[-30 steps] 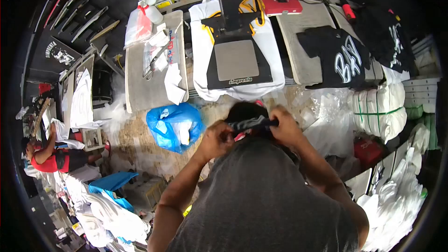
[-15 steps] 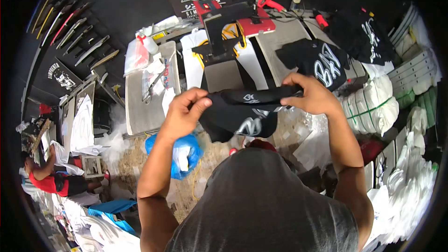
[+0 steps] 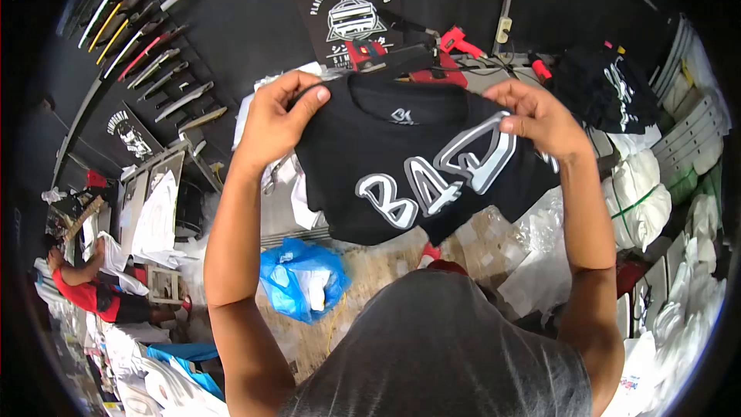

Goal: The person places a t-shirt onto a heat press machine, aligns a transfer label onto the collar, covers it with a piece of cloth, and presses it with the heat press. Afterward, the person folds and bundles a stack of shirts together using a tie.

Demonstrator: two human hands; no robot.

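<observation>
A black T-shirt with large white and grey lettering reading "BAD" hangs spread out between my two hands. My left hand pinches it at one shoulder, thumb on top. At the other shoulder, my right hand grips the cloth between thumb and fingers. The shirt's neckline, with a small white mark inside, lies uppermost. Behind the shirt most of the work table is hidden, and only part of the red heat press shows above the collar.
A red heat gun hangs at the back. Black printed shirts lie at the back right, above a white bundle tied with green cord. A blue plastic bag stands on the floor. Another person in red works at far left.
Both hands have risen and moved apart, stretching the shirt wide so its lettering faces up. The view has tilted, showing more of the back wall.
</observation>
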